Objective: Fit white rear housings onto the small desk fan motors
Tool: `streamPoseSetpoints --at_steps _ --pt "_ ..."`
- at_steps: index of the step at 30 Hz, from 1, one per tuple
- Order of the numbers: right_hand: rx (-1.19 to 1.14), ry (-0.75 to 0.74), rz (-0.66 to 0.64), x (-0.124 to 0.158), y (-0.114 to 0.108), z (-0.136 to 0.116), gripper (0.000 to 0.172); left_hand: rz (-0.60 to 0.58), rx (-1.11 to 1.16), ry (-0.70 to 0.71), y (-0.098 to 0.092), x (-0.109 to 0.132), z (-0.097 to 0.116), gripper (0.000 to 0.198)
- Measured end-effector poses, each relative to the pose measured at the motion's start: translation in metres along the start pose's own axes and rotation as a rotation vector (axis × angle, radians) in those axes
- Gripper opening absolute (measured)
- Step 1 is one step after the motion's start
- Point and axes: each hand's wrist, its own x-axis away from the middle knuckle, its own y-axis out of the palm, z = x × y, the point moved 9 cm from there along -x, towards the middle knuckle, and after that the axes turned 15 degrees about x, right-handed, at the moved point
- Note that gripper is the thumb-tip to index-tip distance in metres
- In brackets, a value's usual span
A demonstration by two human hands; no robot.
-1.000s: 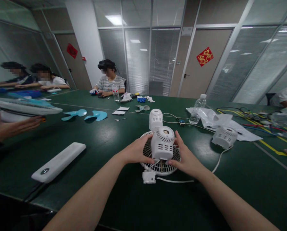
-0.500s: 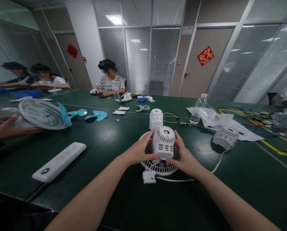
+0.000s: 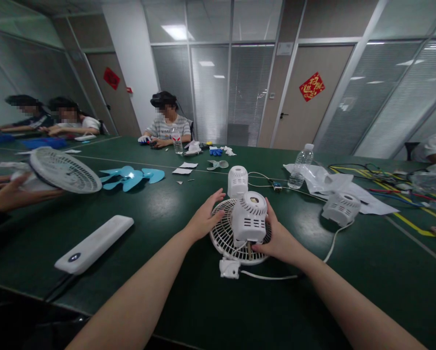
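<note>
A white fan motor housing (image 3: 250,218) with slotted vents sits over a round white fan grille (image 3: 221,236) on the table in front of me. My right hand (image 3: 276,239) grips the housing's right side, thumb low near its front edge. To the left of the housing, my left hand (image 3: 206,214) is apart from it, fingers spread above the grille's edge. A small white plastic part (image 3: 229,268) with a white cord lies at the grille's near edge. Just behind stands another white housing (image 3: 237,180).
At left lies a white power bank-like block (image 3: 96,243); beyond it are blue fan blades (image 3: 126,177) and a co-worker's hand holding a grille (image 3: 66,170). On the right are a water bottle (image 3: 301,167), a third housing (image 3: 341,208), plastic wrap, paper and cables (image 3: 382,177).
My left hand has let go of the housing and moved left, fingers opening. My right hand stays on it. At left, the co-worker's grille has come away from the blue blades.
</note>
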Motion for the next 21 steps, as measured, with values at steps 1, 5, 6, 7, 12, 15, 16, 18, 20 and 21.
streamPoseSetpoints --at_steps 1,5,6,7,12,15,16,18,20,21 --pt "-0.006 0.001 -0.015 0.001 -0.003 -0.001 0.131 0.071 -0.014 -0.014 -0.011 -0.001 -0.010 0.063" --pt "-0.017 -0.013 -0.075 0.005 -0.013 -0.006 0.132 0.274 -0.003 -0.214 -0.045 0.001 -0.054 0.053" --pt "-0.022 -0.019 -0.086 0.006 -0.015 -0.007 0.132 0.282 -0.002 -0.234 -0.048 0.002 -0.059 0.049" --pt "-0.028 -0.022 -0.097 0.007 -0.016 -0.007 0.131 0.288 0.000 -0.253 -0.051 0.003 -0.063 0.047" --pt "-0.022 0.005 -0.069 0.022 -0.023 -0.002 0.124 0.253 -0.004 -0.309 -0.050 0.005 -0.070 0.042" --pt "0.022 0.052 -0.038 0.045 -0.034 0.010 0.119 0.222 -0.009 -0.328 -0.047 0.004 -0.071 0.041" --pt "0.053 0.093 -0.032 0.055 -0.039 0.018 0.117 0.213 -0.011 -0.333 -0.046 0.005 -0.071 0.041" --pt "0.133 0.191 -0.017 0.078 -0.051 0.039 0.113 0.196 -0.015 -0.344 -0.045 0.005 -0.070 0.041" --pt "0.213 0.266 0.016 0.103 -0.066 0.062 0.111 0.180 -0.019 -0.353 -0.044 0.006 -0.068 0.041" --pt "0.260 0.296 0.043 0.116 -0.075 0.074 0.109 0.174 -0.021 -0.357 -0.044 0.006 -0.066 0.041"
